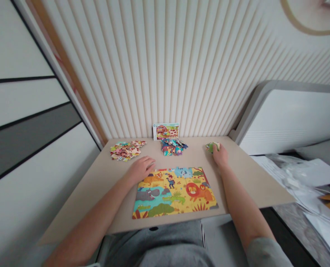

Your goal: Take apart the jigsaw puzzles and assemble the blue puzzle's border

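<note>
A ribbed, cream-coloured wall [154, 66] rose across the top of the frame as a person sat at a pale table [251, 178] spanning the centre, with a grey-and-white headboard [287, 118] at the right of the frame. An assembled jigsaw puzzle [178, 193], showing lions, a hippo and crocodiles on yellow ground, lay flat at the lower centre, near the table's front edge. The left hand [141, 168] rested just beside the puzzle's upper-left corner, its fingers loosely extended and close together. A loose pile of reddish pieces [127, 150] lay left of centre, beyond that hand. At mid-frame, a farm-scene picture card [166, 131] stood upright by the wall, behind a smaller heap of blue and purple pieces [172, 147]. Right of centre, the right hand [221, 155] gripped a few green pieces [209, 147] low over the table; how many, I could not tell.
</note>
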Action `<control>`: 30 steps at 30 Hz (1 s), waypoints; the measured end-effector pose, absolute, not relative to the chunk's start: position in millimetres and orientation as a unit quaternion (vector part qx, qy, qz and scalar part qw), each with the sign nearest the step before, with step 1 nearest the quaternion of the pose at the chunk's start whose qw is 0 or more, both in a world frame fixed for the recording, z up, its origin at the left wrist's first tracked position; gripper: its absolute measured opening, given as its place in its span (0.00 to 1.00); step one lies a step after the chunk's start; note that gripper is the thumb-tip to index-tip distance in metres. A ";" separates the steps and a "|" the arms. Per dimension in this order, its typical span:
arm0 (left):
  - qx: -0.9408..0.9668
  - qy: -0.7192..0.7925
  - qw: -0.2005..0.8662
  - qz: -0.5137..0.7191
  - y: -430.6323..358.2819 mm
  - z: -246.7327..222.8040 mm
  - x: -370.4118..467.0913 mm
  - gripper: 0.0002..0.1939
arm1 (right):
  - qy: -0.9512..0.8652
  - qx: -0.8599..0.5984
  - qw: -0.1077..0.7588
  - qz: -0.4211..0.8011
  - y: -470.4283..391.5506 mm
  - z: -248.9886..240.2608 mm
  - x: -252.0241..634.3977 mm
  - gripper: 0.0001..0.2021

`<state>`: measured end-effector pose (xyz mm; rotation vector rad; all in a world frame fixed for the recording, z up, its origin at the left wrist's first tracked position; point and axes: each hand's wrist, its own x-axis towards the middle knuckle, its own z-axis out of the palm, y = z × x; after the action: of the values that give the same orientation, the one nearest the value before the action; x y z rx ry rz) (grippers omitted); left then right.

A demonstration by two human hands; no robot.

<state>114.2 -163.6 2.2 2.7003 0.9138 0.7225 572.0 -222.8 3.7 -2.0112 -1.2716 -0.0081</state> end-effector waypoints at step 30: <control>0.911 0.284 0.274 0.119 -149.4 10.7 73.6 0.26 | -0.780 -0.586 0.142 0.169 -256.3 5.6 502.6 0.34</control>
<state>73.6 -149.4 10.7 2.4510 0.7638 0.3194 502.6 -256.3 5.6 -1.6906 -2.2505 0.4865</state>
